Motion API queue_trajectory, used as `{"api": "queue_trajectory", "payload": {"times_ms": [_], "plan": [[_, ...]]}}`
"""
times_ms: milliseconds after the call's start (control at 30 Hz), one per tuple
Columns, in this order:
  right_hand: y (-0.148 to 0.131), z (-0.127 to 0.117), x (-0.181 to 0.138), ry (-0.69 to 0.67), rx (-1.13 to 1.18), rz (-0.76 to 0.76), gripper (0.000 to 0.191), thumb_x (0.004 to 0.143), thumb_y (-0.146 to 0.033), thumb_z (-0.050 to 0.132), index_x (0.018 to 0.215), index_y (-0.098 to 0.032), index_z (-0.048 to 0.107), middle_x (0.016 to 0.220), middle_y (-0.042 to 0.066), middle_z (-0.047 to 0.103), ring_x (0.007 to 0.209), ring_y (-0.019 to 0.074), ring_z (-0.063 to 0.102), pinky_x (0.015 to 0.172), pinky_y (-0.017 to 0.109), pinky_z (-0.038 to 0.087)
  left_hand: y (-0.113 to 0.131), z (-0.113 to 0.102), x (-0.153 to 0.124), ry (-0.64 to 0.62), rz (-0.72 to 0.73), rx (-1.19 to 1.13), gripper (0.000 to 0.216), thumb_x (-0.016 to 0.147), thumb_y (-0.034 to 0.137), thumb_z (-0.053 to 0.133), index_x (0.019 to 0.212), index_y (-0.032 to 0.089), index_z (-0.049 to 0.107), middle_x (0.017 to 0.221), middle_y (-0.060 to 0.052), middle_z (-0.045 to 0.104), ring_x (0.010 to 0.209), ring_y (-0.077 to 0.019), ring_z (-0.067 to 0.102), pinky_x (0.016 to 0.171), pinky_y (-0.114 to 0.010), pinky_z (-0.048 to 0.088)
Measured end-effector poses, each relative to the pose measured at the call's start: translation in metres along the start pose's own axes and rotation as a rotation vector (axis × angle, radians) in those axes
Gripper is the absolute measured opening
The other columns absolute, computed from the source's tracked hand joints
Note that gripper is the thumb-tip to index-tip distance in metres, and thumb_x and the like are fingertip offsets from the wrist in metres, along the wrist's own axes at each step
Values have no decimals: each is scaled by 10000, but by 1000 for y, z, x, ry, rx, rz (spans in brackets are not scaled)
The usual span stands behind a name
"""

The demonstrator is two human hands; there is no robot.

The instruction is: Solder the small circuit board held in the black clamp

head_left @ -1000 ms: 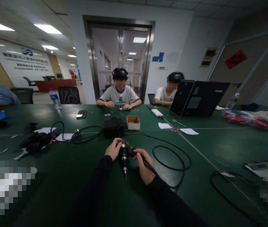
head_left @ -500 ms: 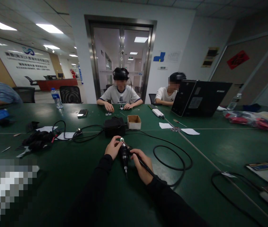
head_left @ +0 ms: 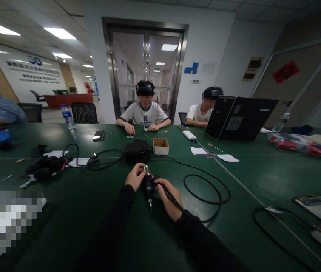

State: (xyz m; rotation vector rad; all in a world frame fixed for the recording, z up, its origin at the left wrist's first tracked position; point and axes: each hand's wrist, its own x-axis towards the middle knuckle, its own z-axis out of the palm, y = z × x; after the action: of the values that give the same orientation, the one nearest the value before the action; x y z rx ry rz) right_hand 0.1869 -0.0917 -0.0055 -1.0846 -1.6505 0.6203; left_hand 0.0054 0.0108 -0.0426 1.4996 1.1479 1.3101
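Between the thumb and fingers of my left hand is a small green circuit board, held up over the dark green table. My right hand grips a black corded pen-shaped tool; its front end points toward the board, though I cannot tell whether it touches. Between my hands is a black screwdriver-like tool, its thin metal tip toward me. What supports this tool is hidden.
Ahead stand a black power box and a small open cardboard box. A black cable loops at right. Dark wires lie at left. Two people sit opposite, one behind a large black laptop.
My right hand and the pen-shaped tool have shifted very slightly left. The small board in my left hand shows a little more of its face.
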Motion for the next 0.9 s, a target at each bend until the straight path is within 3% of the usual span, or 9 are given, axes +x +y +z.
{"api": "queue_trajectory", "payload": {"times_ms": [267,900], "plan": [[0,-1,0,27,15,21,218,944,-300,507,1030,-227,694,845,8,706,733,156,663,710,244,520,-1,0,1,15,15,19,249,815,275,597,1059,230,574,922,-25,734,910,-199,692,941,-355,499],[-1,-1,0,22,21,18,211,936,-291,513,1016,-225,696,854,13,711,766,163,671,747,248,518,3,0,-1,26,13,36,262,816,304,587,1068,235,575,901,-26,729,904,-202,695,933,-360,507]]}}
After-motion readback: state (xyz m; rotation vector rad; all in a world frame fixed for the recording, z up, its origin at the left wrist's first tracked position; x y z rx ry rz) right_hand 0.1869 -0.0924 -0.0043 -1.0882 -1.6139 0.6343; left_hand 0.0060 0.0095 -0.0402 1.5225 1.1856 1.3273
